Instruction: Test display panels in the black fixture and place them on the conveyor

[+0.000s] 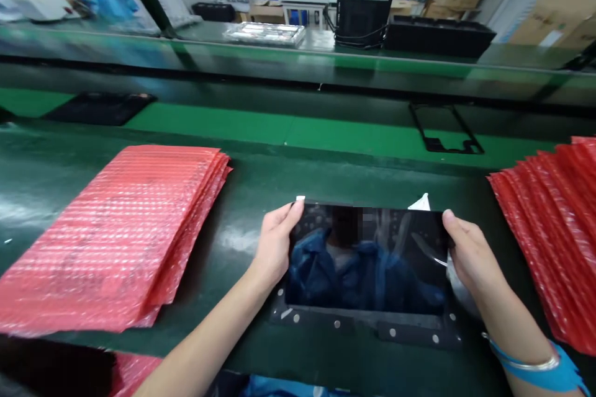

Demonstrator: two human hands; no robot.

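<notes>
Both hands grip a glossy black screen panel [365,260], tilted toward me and mirroring a blue-clad figure. My left hand [274,245] is closed on its left edge, thumb on the front near the upper corner. On the right edge, my right hand [472,257] grips it the same way, fingers partly hidden behind. Below the panel's lower edge shows a dark plate with several round silver spots [363,326]; whether the two touch I cannot tell. Some white material [420,203] sticks out behind the upper right, and a small white tab [300,198] sits at the top left corner.
Red bubble-wrap bags [125,229] are stacked on the green table at left, with another red stack [554,242] at right. On the green strip behind lie a dark flat piece [100,108] and a thin black frame [447,129]. A raised shelf edge [279,53] crosses beyond.
</notes>
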